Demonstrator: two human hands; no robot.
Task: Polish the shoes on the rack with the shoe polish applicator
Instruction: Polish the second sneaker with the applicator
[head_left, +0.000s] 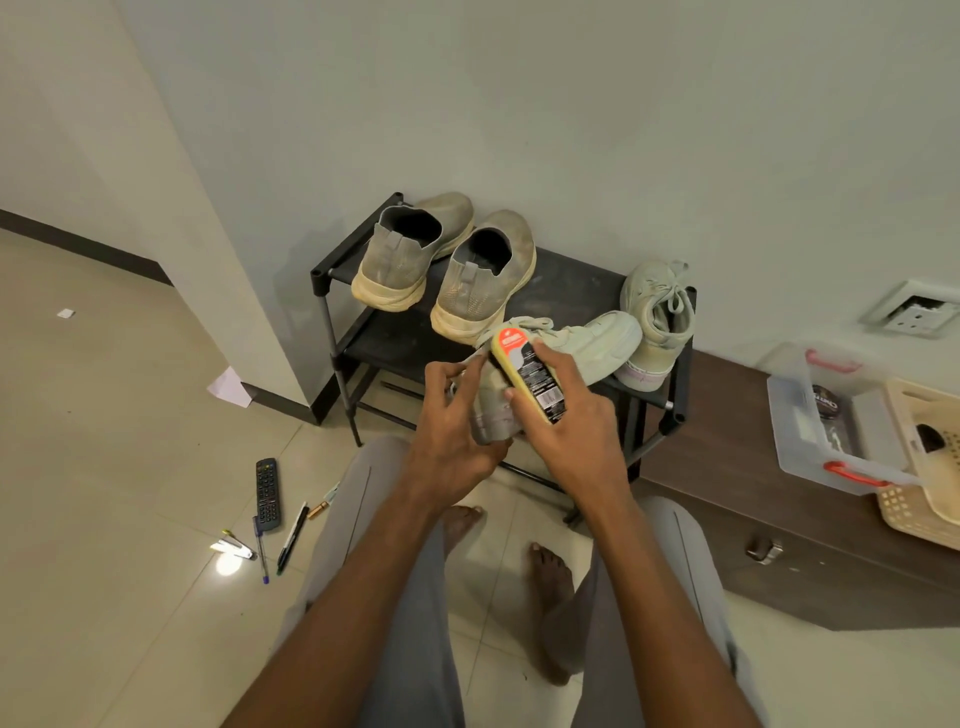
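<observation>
While the right hand wraps its fingers and thumb around the shoe polish applicator, the yellow-edged, black-and-orange labelled piece lies pressed against the side of a pale lace-up sneaker. That sneaker is held out in front of the shoe rack, toe pointing right, and the left hand grips its heel end from below, fingers curled over the collar and thumb along the near side. Its mate, a second pale sneaker, stands tipped on the right end of the rack's top shelf, laces loose, touching the toe of the held one. On the left of the same shelf sit two dusty grey slip-on shoes with yellowed soles, heels toward the camera, side by side. Below, the person's grey trouser legs and bare feet show on the tiled floor. To the left on the tiles lie a remote control, several pens and a scrap of paper. To the right, a wooden cabinet carries a clear plastic box with red handles and a cream basket.
</observation>
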